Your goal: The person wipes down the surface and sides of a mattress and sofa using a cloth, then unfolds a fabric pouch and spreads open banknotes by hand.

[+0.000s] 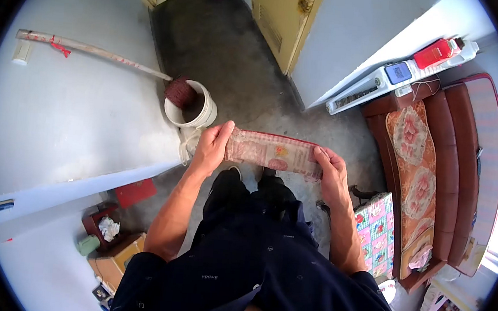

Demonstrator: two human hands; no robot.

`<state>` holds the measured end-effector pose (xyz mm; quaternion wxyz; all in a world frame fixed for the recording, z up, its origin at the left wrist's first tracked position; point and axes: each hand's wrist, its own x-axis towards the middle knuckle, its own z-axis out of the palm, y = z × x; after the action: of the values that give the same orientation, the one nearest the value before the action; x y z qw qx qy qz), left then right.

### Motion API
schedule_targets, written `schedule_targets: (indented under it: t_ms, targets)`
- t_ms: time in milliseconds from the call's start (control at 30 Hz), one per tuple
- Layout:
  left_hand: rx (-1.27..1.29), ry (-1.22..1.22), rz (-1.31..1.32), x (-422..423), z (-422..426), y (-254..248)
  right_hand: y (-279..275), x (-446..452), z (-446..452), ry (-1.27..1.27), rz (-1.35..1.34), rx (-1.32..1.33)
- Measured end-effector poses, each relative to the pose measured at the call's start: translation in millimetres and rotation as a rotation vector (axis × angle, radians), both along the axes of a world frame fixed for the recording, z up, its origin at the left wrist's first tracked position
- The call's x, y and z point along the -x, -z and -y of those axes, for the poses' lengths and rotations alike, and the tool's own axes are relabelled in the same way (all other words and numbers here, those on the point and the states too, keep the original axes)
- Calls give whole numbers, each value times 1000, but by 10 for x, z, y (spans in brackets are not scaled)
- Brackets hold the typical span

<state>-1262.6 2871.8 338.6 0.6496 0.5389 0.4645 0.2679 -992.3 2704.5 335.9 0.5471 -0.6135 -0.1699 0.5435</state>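
Note:
A folded cloth, perhaps a towel, is stretched between my hands in front of my body. It has pale pink checks, a floral print and a red upper edge. My left hand grips its left end with the thumb on top. At the other end, my right hand pinches the cloth between thumb and fingers. Just beyond my left hand stands a white bucket with a dark red mop head in its mouth. The mop's pale handle leans against the wall.
A brown sofa with a floral cover runs along the right, near a table with a patterned tablecloth. A red container rests on the white ledge. A yellowish door stands ahead. A red object lies lower left.

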Motion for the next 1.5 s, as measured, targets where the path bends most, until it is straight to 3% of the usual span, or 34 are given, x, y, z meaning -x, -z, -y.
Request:
schedule_targets:
  t_ms: [200,600,900,1000,1233,1500]
  targets:
    - [118,122,176,-62,-128,-33,-159,74,47,139,-17,-30]
    - [251,345,284,93,-379,-200,-114,352,-33,221,-11,-70]
    - [184,579,197,151,-541,-132,-302,594,-38,292,29,-33]
    - [81,555,147,100,-550,-109,-154,598,57,296,155,-38]
    - [-6,520,40,86,-680,288,-286,700,-5,343,72,-34]
    - [79,543,131,12,-669,456,-243,768,131,349,71,-88]
